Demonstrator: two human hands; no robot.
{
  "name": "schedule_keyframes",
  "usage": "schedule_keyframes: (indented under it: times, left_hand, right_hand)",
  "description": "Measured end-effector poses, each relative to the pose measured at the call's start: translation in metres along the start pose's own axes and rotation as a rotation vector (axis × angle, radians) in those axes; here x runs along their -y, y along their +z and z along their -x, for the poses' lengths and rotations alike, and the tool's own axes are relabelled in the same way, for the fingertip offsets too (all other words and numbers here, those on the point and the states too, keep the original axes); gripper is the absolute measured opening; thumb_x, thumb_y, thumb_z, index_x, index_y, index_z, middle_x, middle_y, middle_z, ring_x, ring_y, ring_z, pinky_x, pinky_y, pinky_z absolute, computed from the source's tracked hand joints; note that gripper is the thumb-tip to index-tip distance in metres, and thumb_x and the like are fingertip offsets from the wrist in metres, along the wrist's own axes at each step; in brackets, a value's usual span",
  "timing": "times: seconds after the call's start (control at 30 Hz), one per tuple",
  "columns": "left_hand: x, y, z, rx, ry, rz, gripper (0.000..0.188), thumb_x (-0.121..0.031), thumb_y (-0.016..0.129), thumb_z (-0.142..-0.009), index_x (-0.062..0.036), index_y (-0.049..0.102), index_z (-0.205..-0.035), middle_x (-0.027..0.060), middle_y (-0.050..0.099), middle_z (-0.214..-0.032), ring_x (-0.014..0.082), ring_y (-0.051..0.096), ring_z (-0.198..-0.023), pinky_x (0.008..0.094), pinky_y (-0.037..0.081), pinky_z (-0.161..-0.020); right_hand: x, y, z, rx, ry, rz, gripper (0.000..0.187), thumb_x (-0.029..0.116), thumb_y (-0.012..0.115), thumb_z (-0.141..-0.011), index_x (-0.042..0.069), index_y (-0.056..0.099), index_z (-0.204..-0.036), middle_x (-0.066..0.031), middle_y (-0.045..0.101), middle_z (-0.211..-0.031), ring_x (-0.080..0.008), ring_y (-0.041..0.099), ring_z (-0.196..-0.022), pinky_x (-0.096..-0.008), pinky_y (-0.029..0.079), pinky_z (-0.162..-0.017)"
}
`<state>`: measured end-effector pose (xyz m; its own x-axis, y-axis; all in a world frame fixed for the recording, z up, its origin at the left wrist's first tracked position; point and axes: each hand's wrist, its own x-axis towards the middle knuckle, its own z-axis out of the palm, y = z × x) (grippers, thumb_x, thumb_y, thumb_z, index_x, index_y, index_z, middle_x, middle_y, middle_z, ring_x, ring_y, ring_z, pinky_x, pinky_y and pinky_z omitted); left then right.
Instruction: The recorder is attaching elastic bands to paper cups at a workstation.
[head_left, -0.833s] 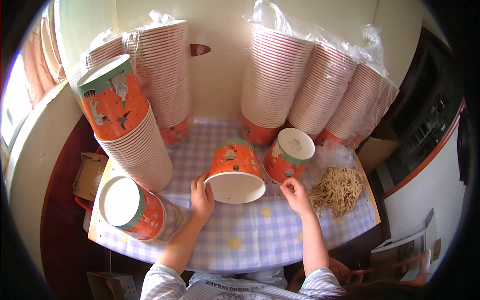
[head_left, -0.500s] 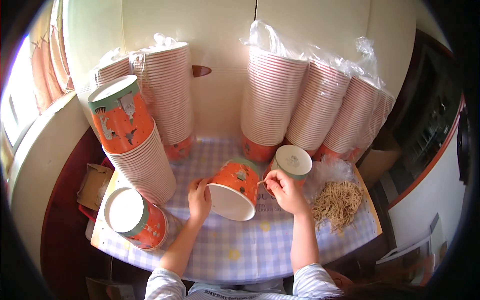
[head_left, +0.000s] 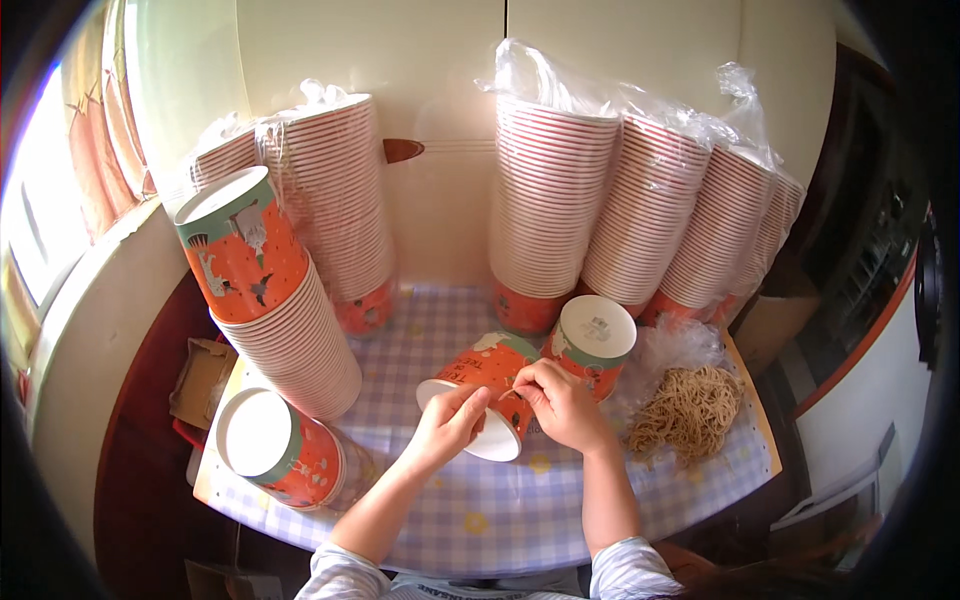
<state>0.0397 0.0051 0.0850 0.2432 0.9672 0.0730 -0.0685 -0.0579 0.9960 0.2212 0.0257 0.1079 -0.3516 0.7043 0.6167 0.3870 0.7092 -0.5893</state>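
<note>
An orange and green paper tub [head_left: 465,368] lies tilted on its side in front of me, its white mouth towards me. My left hand [head_left: 452,425] is closed over the tub's near side, thumb and fingers together; what is between them is hidden. Against the tub's right side, my right hand [head_left: 560,402] pinches a short bit of tan string [head_left: 508,392], which shows between my two hands. Just beyond my right hand stands another tub [head_left: 598,328], bottom up. A tangled heap of tan string [head_left: 690,412] lies to its right.
Tall nested tub stacks in clear plastic [head_left: 550,200] line the back, left and right. A leaning stack [head_left: 290,340] and a short upturned stack [head_left: 285,450] stand at the left. Crumpled plastic [head_left: 680,345] lies by the string, on a checked tablecloth [head_left: 450,530].
My left hand has left the tub's rim and moved right, closer to my right hand. The tub has turned, so other print shows and its mouth is partly covered by my hand.
</note>
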Motion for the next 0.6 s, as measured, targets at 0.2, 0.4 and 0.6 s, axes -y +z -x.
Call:
schedule_keyframes:
  times: [0.2,0.4,0.6]
  left_hand:
    - [-0.0021,0.0004,-0.0009,0.171,-0.187,0.338,0.033,-0.03,0.05,-0.093,-0.0002,0.062,-0.085,-0.0031,0.044,-0.055,0.0031,0.034,-0.047,0.0187,0.025,-0.042]
    - [0.0055,0.0016,-0.0026,0.15,-0.122,0.246,0.025,-0.022,0.055,-0.09,0.0007,0.063,-0.083,-0.0044,0.046,-0.057,0.002,0.034,-0.048,0.018,0.024,-0.042]
    - [0.003,-0.0024,-0.0024,0.099,-0.06,-0.017,0.019,-0.019,0.061,-0.086,-0.0003,0.065,-0.086,-0.0044,0.052,-0.061,0.0021,0.042,-0.053,0.0187,0.033,-0.046]
  right_hand:
    - [0.0031,0.0041,0.003,0.035,-0.058,0.055,0.009,-0.001,0.058,-0.078,0.002,0.051,-0.082,-0.01,0.056,-0.077,-0.0276,0.057,-0.07,-0.0352,0.047,-0.06]
    - [0.0007,0.0063,0.0041,0.059,-0.044,0.042,0.009,0.0,0.059,-0.078,0.003,0.051,-0.082,-0.0095,0.056,-0.076,-0.0277,0.058,-0.069,-0.0359,0.047,-0.058]
    - [0.0026,0.0046,0.0042,0.079,-0.036,0.04,0.008,0.003,0.062,-0.078,0.003,0.055,-0.082,-0.0092,0.057,-0.078,-0.0271,0.059,-0.07,-0.0352,0.047,-0.059]
